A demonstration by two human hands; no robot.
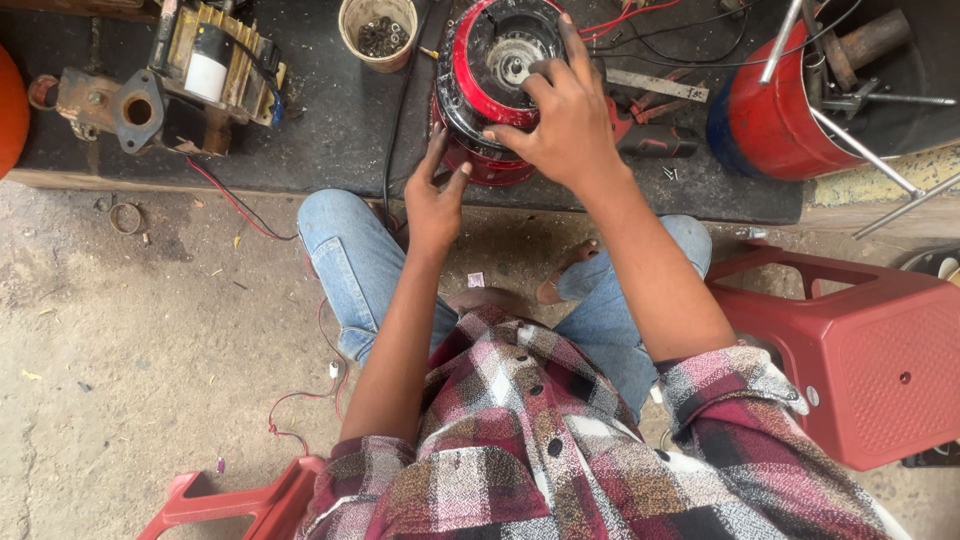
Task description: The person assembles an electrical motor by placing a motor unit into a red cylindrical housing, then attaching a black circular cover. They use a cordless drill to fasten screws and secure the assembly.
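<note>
A round red and black motor housing [478,70] stands on the dark low workbench [330,130] in front of my knees. My right hand [560,120] lies spread over its top right, fingertips reaching the pale metal hub [512,62] in the middle. My left hand [435,195] presses against the housing's lower left side, fingers pointing up along its wall. Neither hand holds a tool.
On the bench stand a yellow transformer-like part [215,60], a rusty metal fitting [105,100], a cup of small parts [377,30] and a red drum with tools [800,100]. A red plastic stool [860,350] stands at my right, another [240,500] at lower left. Red wire [300,400] trails on the floor.
</note>
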